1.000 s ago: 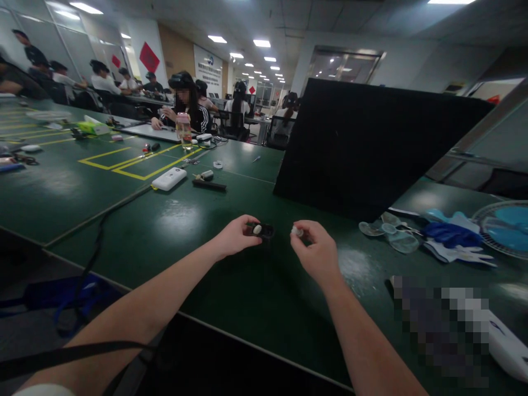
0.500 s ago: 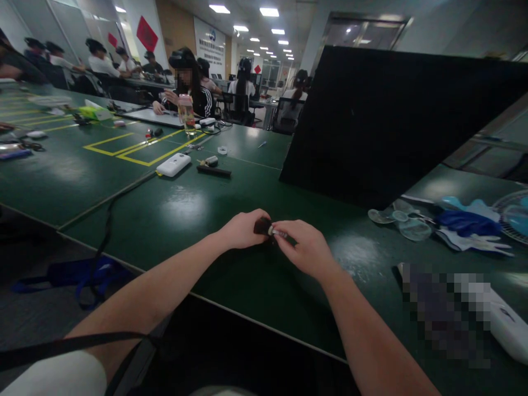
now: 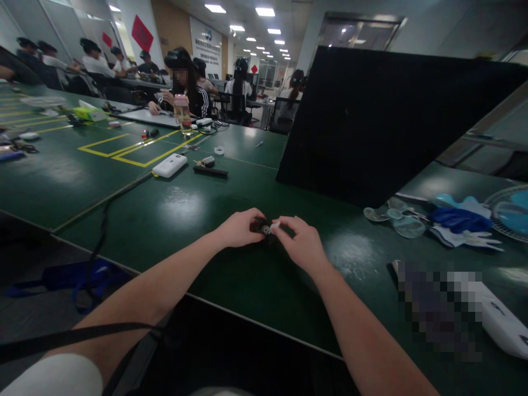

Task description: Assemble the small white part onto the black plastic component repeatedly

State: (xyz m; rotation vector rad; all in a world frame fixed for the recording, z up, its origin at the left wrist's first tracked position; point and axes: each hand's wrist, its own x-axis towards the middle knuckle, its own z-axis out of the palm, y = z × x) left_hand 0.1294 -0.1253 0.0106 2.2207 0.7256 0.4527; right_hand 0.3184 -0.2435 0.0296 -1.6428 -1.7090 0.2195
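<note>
Both hands meet low over the dark green bench [image 3: 173,220], just in front of the person. The left hand [image 3: 239,228] has its grip closed around a small black part [image 3: 259,225], fingers curled over the top and thumb underneath, holding it close above the bench surface. The right hand [image 3: 303,245] pinches a small white piece [image 3: 274,225] between thumb and forefinger, and that piece is touching the end of the black part, where a little round pale spot shows. How the two fit together is too small to make out.

Behind the hands a large black board [image 3: 371,121] leans up from the bench. Off to the right lie clear fan blades [image 3: 396,220], blue and white gloves [image 3: 462,223] and a light blue fan guard [image 3: 509,212]. Further back on the left sit a white power bank [image 3: 169,165], a flat black bar [image 3: 210,171] and yellow tape lines [image 3: 136,151]. Other people sit at work at the far benches, one beside a pink-capped bottle [image 3: 182,115]
</note>
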